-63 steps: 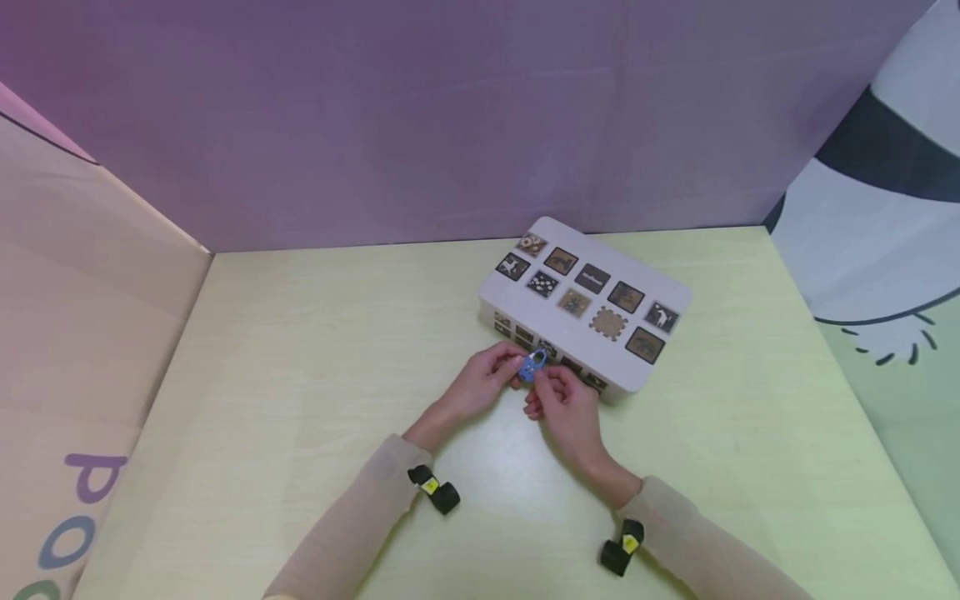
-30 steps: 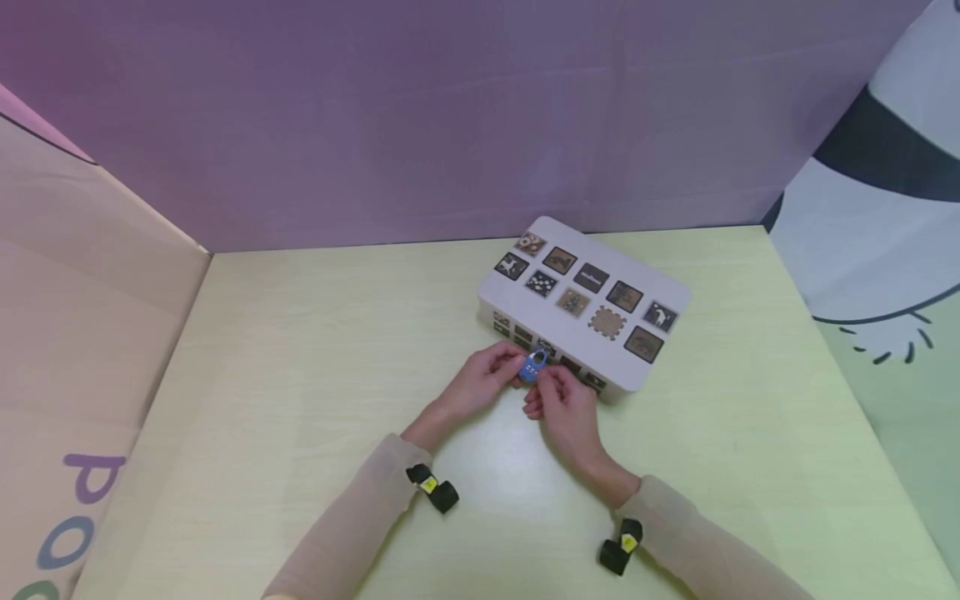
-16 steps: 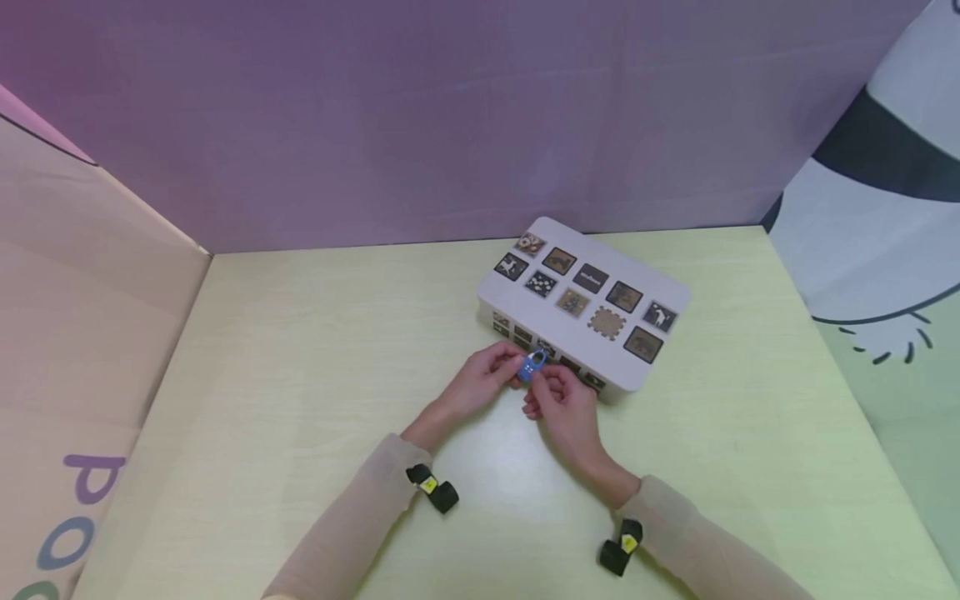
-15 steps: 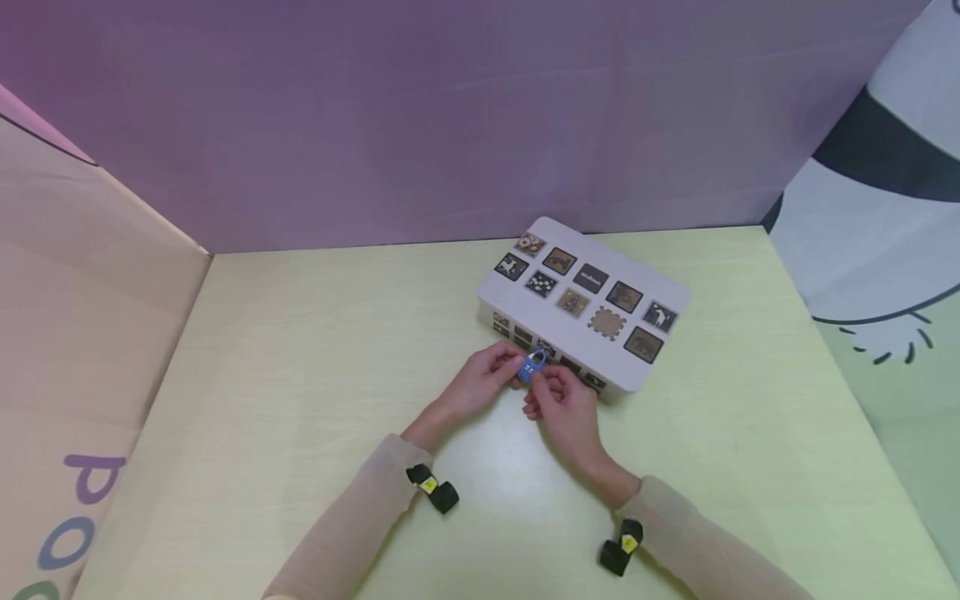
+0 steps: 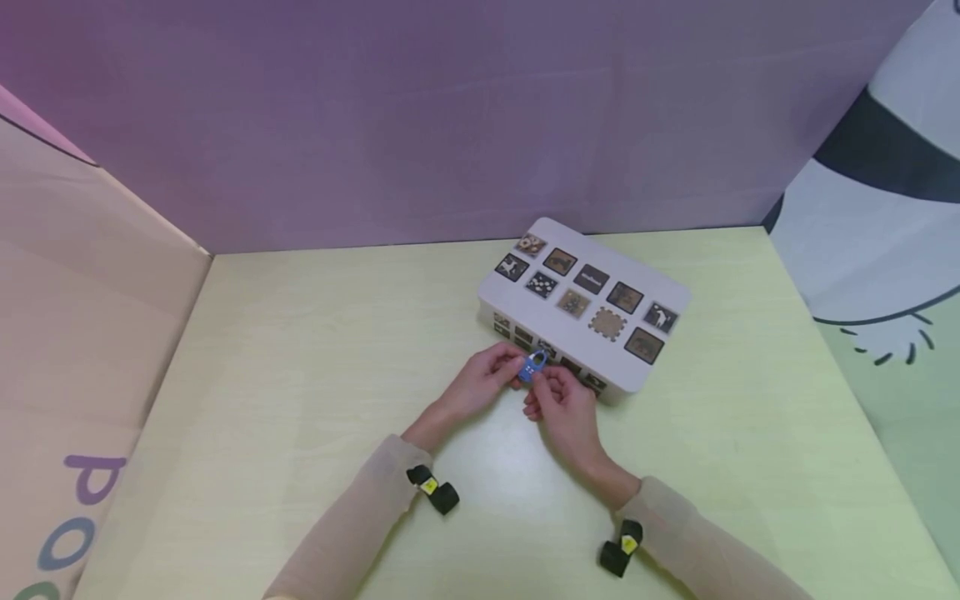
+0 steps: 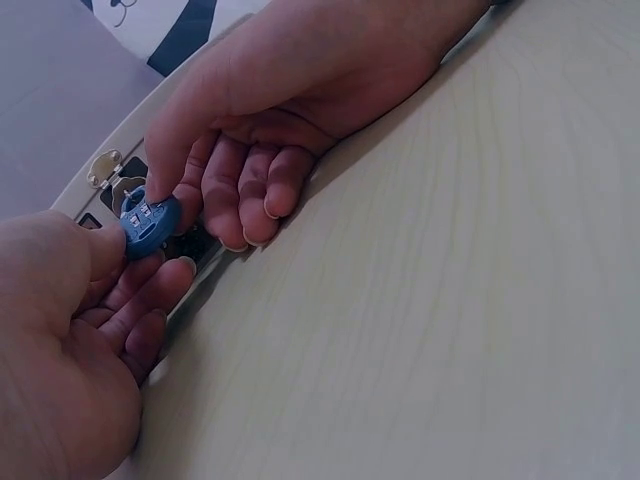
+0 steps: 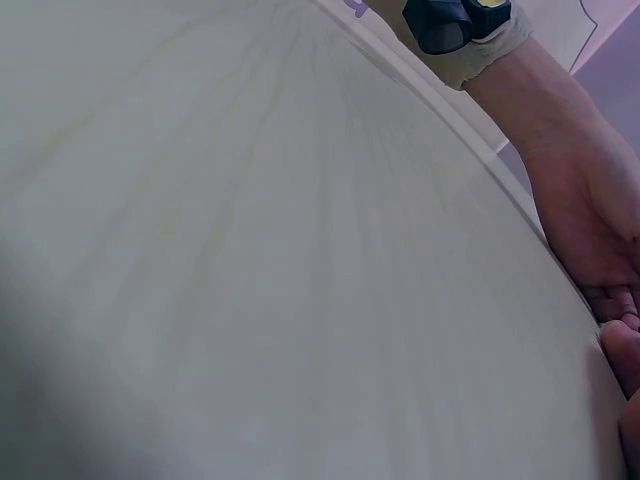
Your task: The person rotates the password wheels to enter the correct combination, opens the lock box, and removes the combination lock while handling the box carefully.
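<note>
A small blue combination padlock (image 5: 532, 367) with rows of number dials is held up at the front side of a white box (image 5: 517, 291). My left hand (image 5: 483, 383) pinches its left edge between thumb and fingers. From the other side, my right hand (image 5: 567, 410) has thumb and forefinger on the padlock by its dials, its other fingers curled. The left wrist view shows the dial face, and a metal clasp (image 6: 103, 168) on the box just behind it. In the right wrist view the padlock is out of frame; only parts of both hands show at the right edge.
The box sits at an angle towards the back of the pale wooden table (image 5: 315, 358), its lid down and printed with square pictures. A purple panel (image 5: 390, 125) stands behind the table, with printed panels at both sides.
Both hands and the box stay in place. My right thumb and forefinger make small shifts at the padlock, the thumb drawing back and coming over its face again.
</note>
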The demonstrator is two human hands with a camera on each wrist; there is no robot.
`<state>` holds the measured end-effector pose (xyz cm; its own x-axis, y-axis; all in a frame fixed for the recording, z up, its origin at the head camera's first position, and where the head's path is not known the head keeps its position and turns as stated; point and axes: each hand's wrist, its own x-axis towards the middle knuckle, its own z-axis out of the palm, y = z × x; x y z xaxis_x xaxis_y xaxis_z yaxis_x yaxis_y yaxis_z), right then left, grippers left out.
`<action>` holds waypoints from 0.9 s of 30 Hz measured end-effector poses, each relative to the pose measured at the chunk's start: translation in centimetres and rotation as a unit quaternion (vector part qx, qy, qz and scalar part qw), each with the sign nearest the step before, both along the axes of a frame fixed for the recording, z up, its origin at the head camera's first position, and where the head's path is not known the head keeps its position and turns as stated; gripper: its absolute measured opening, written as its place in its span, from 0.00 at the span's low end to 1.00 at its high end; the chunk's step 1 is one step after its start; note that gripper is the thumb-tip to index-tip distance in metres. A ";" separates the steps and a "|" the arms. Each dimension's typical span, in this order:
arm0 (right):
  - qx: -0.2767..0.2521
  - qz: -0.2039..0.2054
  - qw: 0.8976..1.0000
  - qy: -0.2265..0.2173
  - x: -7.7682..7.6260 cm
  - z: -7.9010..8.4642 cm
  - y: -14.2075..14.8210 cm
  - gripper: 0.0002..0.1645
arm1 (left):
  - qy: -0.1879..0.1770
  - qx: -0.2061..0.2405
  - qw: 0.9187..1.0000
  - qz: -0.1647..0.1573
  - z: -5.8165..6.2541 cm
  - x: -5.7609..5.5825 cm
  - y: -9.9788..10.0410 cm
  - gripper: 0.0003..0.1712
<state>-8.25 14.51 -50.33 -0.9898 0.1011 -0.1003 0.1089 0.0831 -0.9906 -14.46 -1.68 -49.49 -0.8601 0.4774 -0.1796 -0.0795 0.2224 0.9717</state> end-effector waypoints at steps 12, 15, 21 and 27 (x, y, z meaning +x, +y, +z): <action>0.000 0.005 1.000 0.002 0.1 0.0 0.1 0.12 | 0.002 0.001 1.000 0.000 0.0 0.0 -0.1 0.14; -0.001 0.006 1.000 0.001 0.1 0.1 0.1 0.12 | 0.002 -0.001 1.000 0.000 0.0 0.0 0.0 0.14; 0.001 0.005 1.000 0.001 0.1 0.0 0.0 0.12 | 0.001 -0.004 1.000 0.001 0.0 0.0 0.0 0.14; 0.001 0.006 1.000 -0.003 0.1 0.0 0.0 0.13 | 0.000 -0.003 1.000 0.000 0.0 0.0 0.0 0.13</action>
